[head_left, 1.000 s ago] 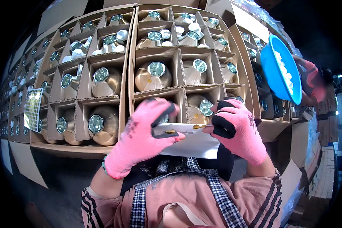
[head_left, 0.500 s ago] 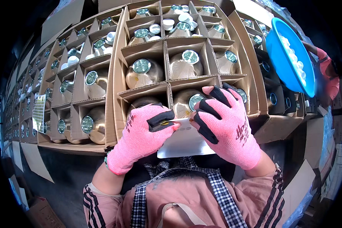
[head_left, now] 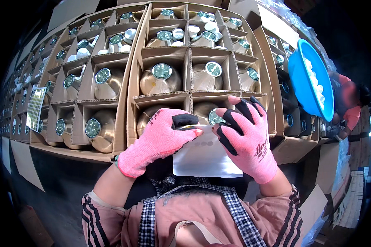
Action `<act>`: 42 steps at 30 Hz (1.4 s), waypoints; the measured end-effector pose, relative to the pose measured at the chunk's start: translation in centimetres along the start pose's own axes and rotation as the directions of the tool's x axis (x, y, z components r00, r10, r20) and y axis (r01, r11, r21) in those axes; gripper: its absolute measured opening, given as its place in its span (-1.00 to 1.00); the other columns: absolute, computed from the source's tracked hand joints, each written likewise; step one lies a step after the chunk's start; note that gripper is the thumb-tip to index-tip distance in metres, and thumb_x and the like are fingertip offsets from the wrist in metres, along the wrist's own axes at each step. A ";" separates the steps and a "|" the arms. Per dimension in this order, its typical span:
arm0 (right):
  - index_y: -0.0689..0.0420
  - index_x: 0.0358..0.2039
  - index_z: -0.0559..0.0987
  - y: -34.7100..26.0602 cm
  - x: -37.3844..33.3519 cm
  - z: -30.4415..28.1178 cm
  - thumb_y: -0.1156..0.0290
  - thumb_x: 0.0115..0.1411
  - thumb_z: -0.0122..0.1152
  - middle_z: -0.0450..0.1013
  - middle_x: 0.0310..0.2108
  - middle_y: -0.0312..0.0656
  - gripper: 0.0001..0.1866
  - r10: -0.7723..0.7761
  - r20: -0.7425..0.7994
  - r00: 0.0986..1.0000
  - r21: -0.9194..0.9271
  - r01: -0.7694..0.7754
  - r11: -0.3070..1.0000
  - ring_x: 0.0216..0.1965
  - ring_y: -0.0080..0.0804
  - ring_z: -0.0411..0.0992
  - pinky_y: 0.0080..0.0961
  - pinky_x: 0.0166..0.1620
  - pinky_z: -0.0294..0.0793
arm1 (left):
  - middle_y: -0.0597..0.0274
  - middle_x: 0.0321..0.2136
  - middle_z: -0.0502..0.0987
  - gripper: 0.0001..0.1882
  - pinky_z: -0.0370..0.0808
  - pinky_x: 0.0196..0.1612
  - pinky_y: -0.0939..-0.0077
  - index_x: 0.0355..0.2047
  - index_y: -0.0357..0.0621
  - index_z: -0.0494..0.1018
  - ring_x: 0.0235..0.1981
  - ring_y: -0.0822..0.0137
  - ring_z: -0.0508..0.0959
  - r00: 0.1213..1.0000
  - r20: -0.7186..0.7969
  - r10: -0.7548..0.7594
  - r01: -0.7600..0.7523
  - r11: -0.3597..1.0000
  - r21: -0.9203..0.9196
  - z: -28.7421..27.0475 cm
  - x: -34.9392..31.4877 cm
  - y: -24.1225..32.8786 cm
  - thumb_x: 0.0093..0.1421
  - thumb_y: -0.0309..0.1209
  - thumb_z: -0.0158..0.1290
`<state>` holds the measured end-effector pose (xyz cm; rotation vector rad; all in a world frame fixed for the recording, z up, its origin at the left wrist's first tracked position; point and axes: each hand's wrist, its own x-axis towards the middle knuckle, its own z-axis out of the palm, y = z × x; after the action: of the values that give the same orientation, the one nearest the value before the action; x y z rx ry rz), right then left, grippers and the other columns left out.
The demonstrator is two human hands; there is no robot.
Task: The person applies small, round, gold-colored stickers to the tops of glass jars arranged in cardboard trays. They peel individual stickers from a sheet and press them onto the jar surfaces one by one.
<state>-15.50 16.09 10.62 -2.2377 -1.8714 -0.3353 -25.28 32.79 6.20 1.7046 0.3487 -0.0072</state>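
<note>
In pink gloves with black fingertips, both my hands meet over the near edge of a carton. My left hand (head_left: 163, 133) pinches the upper edge of a white sticker sheet (head_left: 204, 158) between thumb and fingers. A row of grey round marks shows on the sheet, with a bit of yellow along its top. My right hand (head_left: 248, 142) has thumb and forefinger closed at the sheet's upper right, while its other fingers are spread. Just beyond stands a gold-coloured, round-bodied bottle (head_left: 212, 115) with a greenish glass mouth, partly hidden by my fingers.
A cardboard carton (head_left: 130, 99) with dividers holds several similar bottles. Neighbouring cartons stand left and right. White caps (head_left: 211, 27) lie among the far bottles. A blue basin (head_left: 303, 82) of white pieces rests at right, near another person (head_left: 350, 103). A yellow-dotted sheet (head_left: 36, 109) lies left.
The whole view has shifted slightly. The sheet shows larger below my hands, its upper edge turned more toward me. My two hands remain close together on it.
</note>
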 end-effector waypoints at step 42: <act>0.20 -0.47 0.48 3.8 3.3 -2.9 0.21 -0.16 0.32 0.38 -0.41 -0.10 -0.66 -0.015 0.395 0.919 0.290 -0.109 0.951 -0.21 -0.14 0.33 -0.28 -0.07 0.27 | 0.14 -0.55 0.53 -0.75 0.42 -0.39 0.56 -0.40 -0.26 0.50 -0.52 0.49 0.48 0.994 0.004 0.107 -0.106 0.993 -0.058 0.8 1.7 -2.8 -0.07 -0.36 0.17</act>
<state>-11.33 17.70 14.34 -2.2433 -1.8784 0.4235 -24.12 32.70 3.04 1.6638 0.2502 0.0748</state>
